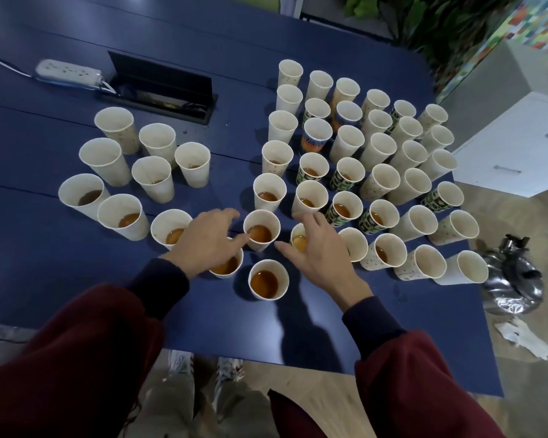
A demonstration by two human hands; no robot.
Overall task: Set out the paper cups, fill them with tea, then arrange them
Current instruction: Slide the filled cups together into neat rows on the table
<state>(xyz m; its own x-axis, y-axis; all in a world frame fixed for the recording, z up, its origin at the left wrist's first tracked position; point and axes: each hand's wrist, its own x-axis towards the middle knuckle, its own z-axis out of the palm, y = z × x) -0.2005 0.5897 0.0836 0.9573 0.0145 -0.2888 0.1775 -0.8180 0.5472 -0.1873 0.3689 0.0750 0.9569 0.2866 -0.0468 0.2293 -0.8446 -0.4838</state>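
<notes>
Person in maroon sleeves leaning over a blue table (pixel 76 279), left hand (pixel 203 240) reaching with fingers spread wide, one fingertip touching the rim of a tea-filled paper cup (pixel 261 230), right hand (pixel 321 251) hovering loosely open over a neighbouring tea cup (pixel 299 242), further paper cups (pixel 377 147) standing crowded across the tabletop, steel kettle (pixel 513 279) sitting just beyond the right edge.

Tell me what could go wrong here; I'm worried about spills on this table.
Both the left hand and right hand reach among closely packed white paper cups of brown tea; a dark red sleeve could tip one. Spilled tea might run across the blue table toward the white power strip.
</notes>
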